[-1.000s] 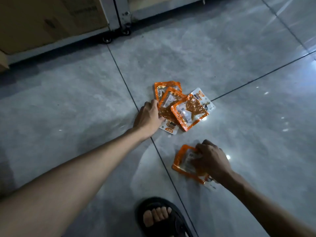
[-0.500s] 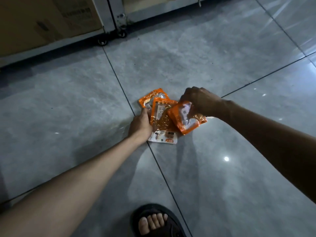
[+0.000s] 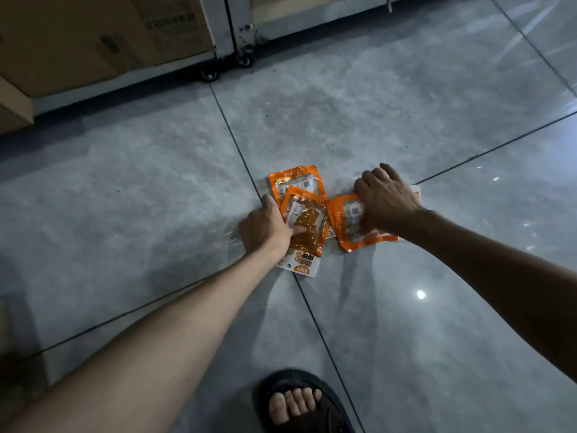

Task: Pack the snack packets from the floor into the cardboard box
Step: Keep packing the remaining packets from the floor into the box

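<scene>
Left hand (image 3: 268,228) is down flat on the floor (image 3: 359,114), thumb pinning the middle orange packet (image 3: 304,223) of the snack packets, fingers curled along its left edge; looks like a loose clamp, not a full lift yet. Right hand (image 3: 385,200) spread palm-down over the right packet (image 3: 349,225), fingers splayed past its far edge, pressing it to the tile. Both arms reach fwd & low, elbows out of frame.

Step in hand, I'd say: raking the scattered packets into one pile. None packed yet.

Next move prob needs both hands to slide inward, stack the lot, then pinch & carry. Slick film on slick tile, so some could squirt loose.

Cardboard box (image 3: 103,35) sits far upper left on a wheeled rack; whether that's the target box, can't tell.

Back packet (image 3: 295,178) lies partly under the middle one, untouched. White-label packet (image 3: 301,264) pokes out beneath, nearest the sandalled foot (image 3: 296,401).
</scene>
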`<action>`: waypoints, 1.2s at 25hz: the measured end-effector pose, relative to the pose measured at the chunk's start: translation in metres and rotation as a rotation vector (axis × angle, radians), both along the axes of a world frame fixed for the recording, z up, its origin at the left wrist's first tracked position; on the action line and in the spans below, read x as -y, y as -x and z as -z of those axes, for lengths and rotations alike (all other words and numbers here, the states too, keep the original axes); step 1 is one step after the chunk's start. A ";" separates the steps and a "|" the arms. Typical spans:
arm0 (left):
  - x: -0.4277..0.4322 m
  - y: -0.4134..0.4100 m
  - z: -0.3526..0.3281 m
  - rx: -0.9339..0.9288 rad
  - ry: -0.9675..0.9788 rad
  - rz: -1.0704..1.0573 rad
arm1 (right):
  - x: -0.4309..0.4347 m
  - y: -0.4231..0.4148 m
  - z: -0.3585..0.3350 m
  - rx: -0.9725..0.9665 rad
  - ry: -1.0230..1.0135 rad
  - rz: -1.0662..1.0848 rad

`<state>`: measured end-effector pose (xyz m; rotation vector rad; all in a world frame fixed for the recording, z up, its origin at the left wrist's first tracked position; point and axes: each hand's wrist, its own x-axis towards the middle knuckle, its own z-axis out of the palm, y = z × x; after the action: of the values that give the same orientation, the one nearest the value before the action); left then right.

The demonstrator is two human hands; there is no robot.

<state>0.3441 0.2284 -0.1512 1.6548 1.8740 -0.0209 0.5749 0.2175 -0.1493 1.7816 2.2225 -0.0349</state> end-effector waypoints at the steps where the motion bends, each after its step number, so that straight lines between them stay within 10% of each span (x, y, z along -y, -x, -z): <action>1: 0.002 -0.002 0.000 0.024 0.000 -0.036 | 0.001 -0.001 -0.001 -0.005 -0.006 0.009; 10: 0.002 0.053 -0.027 0.452 0.136 -0.046 | 0.004 0.030 -0.046 -0.131 0.216 0.206; 19: -0.011 0.149 -0.083 0.588 0.042 -0.270 | 0.007 0.127 -0.109 -1.553 0.406 0.882; 30: 0.031 0.214 -0.123 0.834 0.194 -0.529 | 0.015 0.250 -0.112 -1.614 0.709 0.546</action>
<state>0.1301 0.1972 -0.0280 0.7906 1.5069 0.5924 0.3247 0.2024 -0.0369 1.9132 1.5928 -2.7035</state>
